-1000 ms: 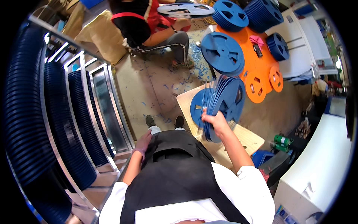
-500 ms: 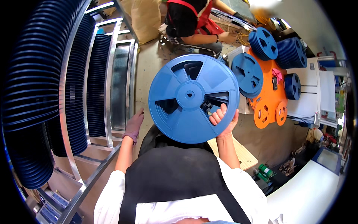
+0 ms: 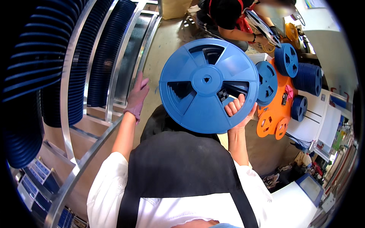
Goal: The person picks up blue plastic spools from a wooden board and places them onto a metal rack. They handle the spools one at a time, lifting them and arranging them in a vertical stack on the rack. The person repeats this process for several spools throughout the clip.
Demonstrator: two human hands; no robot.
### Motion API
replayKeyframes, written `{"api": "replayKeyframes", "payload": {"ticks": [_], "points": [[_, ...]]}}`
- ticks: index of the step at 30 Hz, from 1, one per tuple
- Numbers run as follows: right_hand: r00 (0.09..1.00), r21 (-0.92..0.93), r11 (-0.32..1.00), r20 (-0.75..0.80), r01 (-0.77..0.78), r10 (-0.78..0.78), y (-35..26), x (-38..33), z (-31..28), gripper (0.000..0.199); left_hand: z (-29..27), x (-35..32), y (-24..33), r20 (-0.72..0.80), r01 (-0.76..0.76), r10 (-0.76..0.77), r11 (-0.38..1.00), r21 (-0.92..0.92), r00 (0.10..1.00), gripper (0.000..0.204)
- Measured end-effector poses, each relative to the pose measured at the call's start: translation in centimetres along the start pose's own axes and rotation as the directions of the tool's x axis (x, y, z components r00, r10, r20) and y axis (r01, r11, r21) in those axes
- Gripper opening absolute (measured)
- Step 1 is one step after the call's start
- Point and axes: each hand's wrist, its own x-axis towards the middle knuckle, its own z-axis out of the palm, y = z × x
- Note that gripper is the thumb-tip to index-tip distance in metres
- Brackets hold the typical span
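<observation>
A stack of blue plastic reels (image 3: 207, 112) is held up in front of my chest, its round face with three cut-out windows toward me. My right hand (image 3: 240, 111), bare, grips it at the lower right, fingers hooked through a window and thumb at the outer rim. Stepped edges behind the windows show several reels layered together. My left hand (image 3: 137, 97), in a mauve glove, holds nothing, its fingers stretched out. It is beside a post of the metal rack (image 3: 67, 76); I cannot tell whether it touches.
Rows of dark blue reels (image 3: 108, 57) fill the rack on the left. At the right, an orange table (image 3: 274, 104) carries blue reel stacks (image 3: 267, 81) and orange discs (image 3: 265, 123). Beyond it sits a co-worker (image 3: 224, 19) handling a reel. A white machine (image 3: 310, 114) stands farther right.
The view has turned, shifting the rack and table in the picture. My left hand has moved forward alongside the rack post. The reel stack stays in my right hand.
</observation>
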Motion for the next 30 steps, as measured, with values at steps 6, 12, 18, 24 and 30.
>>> {"api": "replayKeyframes", "payload": {"ticks": [6, 12, 18, 24, 30], "points": [[0.999, -0.076, 0.996, -0.022, -0.049, 0.048, -0.3, 0.7, 0.3, 0.050, 1.8, -1.4, 2.1, -0.054, -0.080, 0.110, 0.915, 0.396, 0.992, 0.051], [0.974, -0.384, 0.912, -0.216, -0.147, 0.066, 2.8, 1.2, 3.3, 0.053, 9.8, -2.1, 4.4, 0.141, 0.094, -0.113, 0.986, 0.135, 0.984, 0.070], [0.935, -0.567, 0.744, -0.226, -0.353, 0.272, 3.9, -0.3, 5.3, 0.063, 14.2, -2.7, 7.0, 0.367, 0.340, -0.296, 0.938, -0.061, 0.882, 0.095], [0.955, -0.494, 0.833, -0.269, -0.248, 0.125, 1.3, -0.6, 5.8, 0.054, 7.9, -1.1, 7.1, 0.512, 0.505, -0.182, 0.608, -0.612, 0.840, 0.065], [0.985, -0.174, 0.984, -0.172, -0.034, 0.004, -0.6, -1.7, 2.1, 0.034, 5.0, -2.2, 6.2, 0.588, 0.500, 0.243, 0.341, -0.796, 0.771, 0.078]]}}
